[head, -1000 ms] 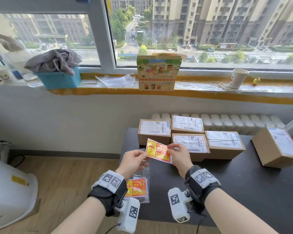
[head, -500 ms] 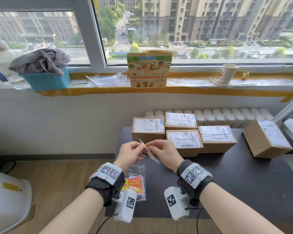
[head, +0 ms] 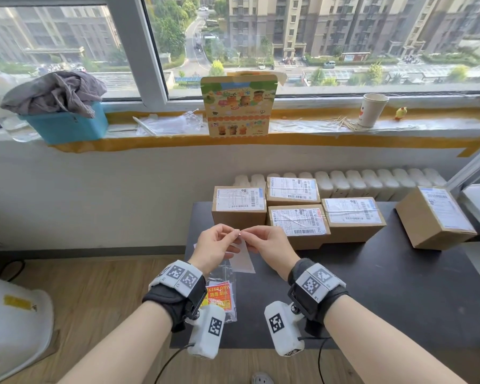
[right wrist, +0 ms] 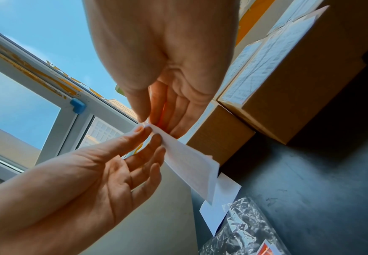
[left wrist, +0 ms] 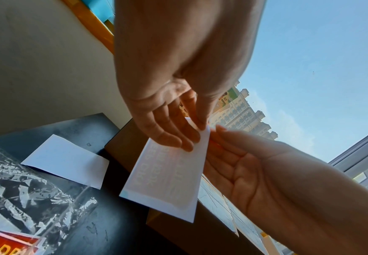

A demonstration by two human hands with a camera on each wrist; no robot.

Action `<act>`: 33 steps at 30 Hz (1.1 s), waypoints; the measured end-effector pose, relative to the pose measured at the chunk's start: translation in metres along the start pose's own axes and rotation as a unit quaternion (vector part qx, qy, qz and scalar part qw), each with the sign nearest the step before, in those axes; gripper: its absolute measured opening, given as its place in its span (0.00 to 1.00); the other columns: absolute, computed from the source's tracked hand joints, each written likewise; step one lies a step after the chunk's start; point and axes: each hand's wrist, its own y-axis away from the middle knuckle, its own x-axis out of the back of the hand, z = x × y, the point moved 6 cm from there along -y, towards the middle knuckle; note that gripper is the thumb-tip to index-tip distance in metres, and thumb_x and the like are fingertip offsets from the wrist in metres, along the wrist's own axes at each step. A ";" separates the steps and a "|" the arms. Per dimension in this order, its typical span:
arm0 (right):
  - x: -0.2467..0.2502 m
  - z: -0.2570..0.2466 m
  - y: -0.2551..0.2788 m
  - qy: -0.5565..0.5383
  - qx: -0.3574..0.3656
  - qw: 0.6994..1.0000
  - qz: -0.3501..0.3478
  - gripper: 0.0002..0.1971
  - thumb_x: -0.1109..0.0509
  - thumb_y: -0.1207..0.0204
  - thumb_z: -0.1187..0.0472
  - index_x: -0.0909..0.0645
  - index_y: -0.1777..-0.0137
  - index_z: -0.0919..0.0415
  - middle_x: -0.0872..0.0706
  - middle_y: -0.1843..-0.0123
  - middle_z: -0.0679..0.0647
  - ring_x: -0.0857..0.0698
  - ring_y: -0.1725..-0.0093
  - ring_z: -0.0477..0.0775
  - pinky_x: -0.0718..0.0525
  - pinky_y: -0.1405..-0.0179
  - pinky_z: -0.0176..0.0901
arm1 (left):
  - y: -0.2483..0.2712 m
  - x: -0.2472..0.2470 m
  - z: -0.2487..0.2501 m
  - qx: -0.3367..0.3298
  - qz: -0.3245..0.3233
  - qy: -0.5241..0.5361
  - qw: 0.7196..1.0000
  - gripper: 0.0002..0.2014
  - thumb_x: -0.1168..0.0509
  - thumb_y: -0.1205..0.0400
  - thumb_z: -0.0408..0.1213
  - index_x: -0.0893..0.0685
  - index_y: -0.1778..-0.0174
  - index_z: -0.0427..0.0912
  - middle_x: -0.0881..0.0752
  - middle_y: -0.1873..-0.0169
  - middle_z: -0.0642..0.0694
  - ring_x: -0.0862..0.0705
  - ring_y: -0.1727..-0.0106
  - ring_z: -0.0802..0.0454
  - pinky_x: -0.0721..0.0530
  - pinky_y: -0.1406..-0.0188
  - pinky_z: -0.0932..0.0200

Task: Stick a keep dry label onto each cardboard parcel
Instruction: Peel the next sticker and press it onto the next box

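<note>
Both hands hold one keep dry label above the near left of the black table. Its white back faces me, and the print shows faintly through the label in the left wrist view. My left hand and right hand pinch its top corner together, fingertips almost touching, and the rest hangs down. Several cardboard parcels with white shipping slips sit behind the hands: a close group and one parcel apart at the right.
A clear plastic bag with more red and yellow labels lies at the table's left edge under my left wrist. A loose white paper strip lies beside it. A radiator and the windowsill stand behind the table.
The label has turned from printed face up to white back towards me and now hangs down. Both hands have closed in on its top corner.
</note>
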 end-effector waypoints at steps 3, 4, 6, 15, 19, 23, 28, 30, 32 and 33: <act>0.001 0.002 0.001 -0.027 -0.017 0.999 0.009 0.12 0.28 0.24 0.59 0.12 0.49 0.68 0.10 0.53 0.59 0.12 0.54 0.50 0.14 0.52 0.38 | 0.001 -0.003 0.000 -0.001 -0.016 -0.010 1.000 0.07 0.36 0.17 0.38 0.17 0.52 0.39 0.12 0.59 0.42 0.12 0.61 0.50 0.16 0.62 0.62; 0.002 0.003 0.001 -0.029 -0.021 0.999 0.012 0.12 0.27 0.24 0.59 0.12 0.49 0.68 0.10 0.53 0.60 0.12 0.53 0.51 0.13 0.50 0.40 | 0.001 -0.004 0.000 -0.002 -0.020 -0.013 1.000 0.06 0.36 0.17 0.38 0.17 0.52 0.39 0.11 0.59 0.42 0.12 0.61 0.50 0.16 0.61 0.61; 0.002 0.003 0.001 -0.032 -0.025 0.999 0.015 0.11 0.27 0.25 0.60 0.12 0.49 0.68 0.10 0.53 0.60 0.12 0.53 0.51 0.13 0.48 0.43 | 0.002 -0.004 0.000 -0.002 -0.022 -0.014 1.000 0.06 0.37 0.17 0.38 0.17 0.52 0.39 0.11 0.58 0.41 0.12 0.60 0.50 0.16 0.61 0.61; 0.003 0.009 -0.002 -0.066 -0.053 0.996 0.034 0.08 0.28 0.24 0.63 0.13 0.52 0.69 0.10 0.55 0.60 0.11 0.54 0.53 0.11 0.49 0.44 | 0.006 0.002 0.002 -0.002 -0.022 -0.023 1.000 0.08 0.36 0.17 0.36 0.17 0.48 0.35 0.10 0.54 0.41 0.12 0.57 0.48 0.15 0.56 0.56; 0.010 0.009 -0.005 -0.124 -0.069 0.987 0.070 0.04 0.32 0.21 0.66 0.17 0.54 0.66 0.11 0.52 0.63 0.11 0.55 0.54 0.12 0.58 0.37 | 0.005 0.011 0.000 0.010 0.010 -0.016 1.000 0.07 0.36 0.17 0.34 0.17 0.51 0.34 0.10 0.54 0.39 0.14 0.58 0.48 0.14 0.54 0.54; 0.018 0.009 -0.007 -0.171 -0.090 0.975 0.112 0.05 0.34 0.20 0.67 0.19 0.58 0.63 0.13 0.58 0.60 0.13 0.61 0.52 0.13 0.66 0.34 | 0.006 0.020 -0.004 0.018 0.030 -0.014 0.999 0.06 0.39 0.16 0.31 0.19 0.52 0.32 0.12 0.56 0.37 0.15 0.63 0.49 0.15 0.63 0.62; 0.028 0.013 -0.006 -0.174 -0.103 0.969 0.142 0.04 0.35 0.19 0.65 0.21 0.55 0.63 0.13 0.59 0.57 0.13 0.62 0.52 0.12 0.64 0.36 | 0.006 0.035 -0.011 0.023 0.058 -0.036 0.997 0.07 0.40 0.16 0.32 0.19 0.50 0.32 0.12 0.59 0.41 0.14 0.62 0.47 0.15 0.65 0.63; 0.031 0.012 -0.006 -0.177 -0.103 0.966 0.155 0.04 0.36 0.18 0.64 0.22 0.51 0.65 0.14 0.58 0.57 0.13 0.62 0.52 0.12 0.64 0.37 | 0.006 0.040 -0.016 0.028 0.066 -0.034 0.997 0.07 0.40 0.16 0.32 0.20 0.50 0.32 0.12 0.58 0.41 0.14 0.62 0.47 0.15 0.65 0.63; 0.034 0.011 -0.006 -0.186 -0.105 0.962 0.170 0.03 0.36 0.18 0.65 0.23 0.50 0.65 0.15 0.59 0.57 0.13 0.63 0.52 0.12 0.67 0.36 | 0.007 0.045 -0.020 0.029 0.075 -0.037 0.996 0.07 0.40 0.15 0.32 0.20 0.50 0.33 0.12 0.59 0.42 0.14 0.63 0.48 0.14 0.64 0.63; 0.036 0.011 -0.006 -0.189 -0.107 0.960 0.177 0.03 0.37 0.18 0.65 0.23 0.50 0.65 0.15 0.60 0.57 0.14 0.63 0.52 0.12 0.68 0.36 | 0.008 0.047 -0.023 0.030 0.080 -0.037 0.996 0.06 0.40 0.15 0.32 0.20 0.50 0.33 0.12 0.60 0.42 0.14 0.63 0.48 0.14 0.63 0.62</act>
